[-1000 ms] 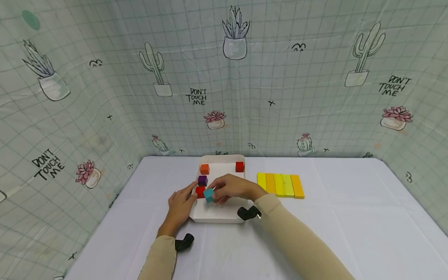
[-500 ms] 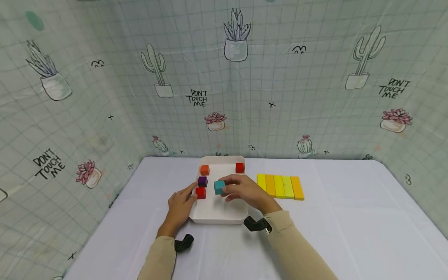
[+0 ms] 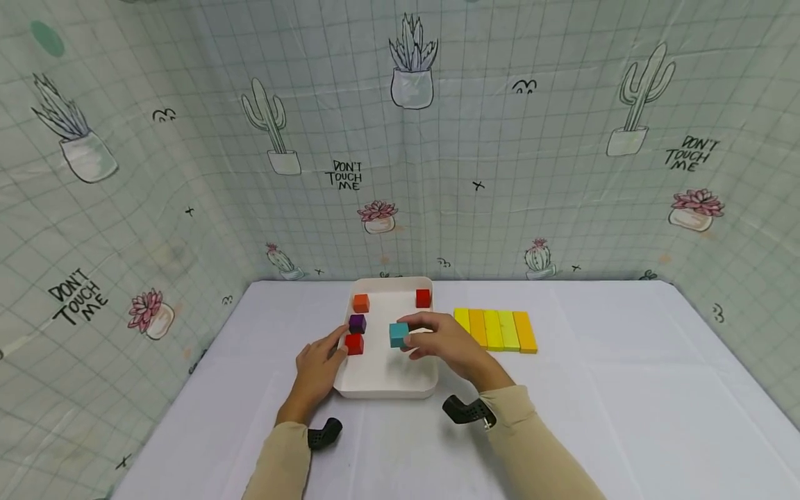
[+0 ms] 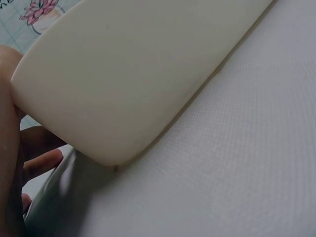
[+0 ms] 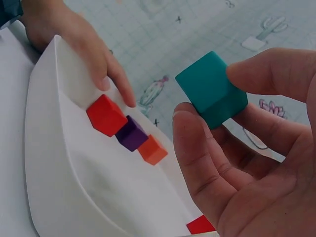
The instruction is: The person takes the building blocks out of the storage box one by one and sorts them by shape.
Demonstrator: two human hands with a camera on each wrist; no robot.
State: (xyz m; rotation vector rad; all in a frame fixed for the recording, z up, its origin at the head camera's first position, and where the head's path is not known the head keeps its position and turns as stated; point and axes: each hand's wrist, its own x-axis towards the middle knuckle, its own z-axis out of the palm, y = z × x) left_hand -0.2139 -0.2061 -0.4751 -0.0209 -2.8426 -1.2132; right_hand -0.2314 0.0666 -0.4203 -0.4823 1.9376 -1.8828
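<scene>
The teal cube point(image 3: 398, 335) moved rightward, square-on to head view, right hand point(image 3: 451, 345) pinching it.

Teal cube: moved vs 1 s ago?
Yes. In the head view, the teal cube, pinched by the right hand, has shifted right and slightly up the picture, away from the near-left red cube in the tray.

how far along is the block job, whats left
Looks done: an orange cube, purple cube and red cube sit along the left side of the white tray, another red cube near its far right corner. In hand: the right hand holds a teal cube over the tray. Remaining, probably: setting that cube down. The yellow and orange bars lie outside the tray; their role is unclear.
</scene>
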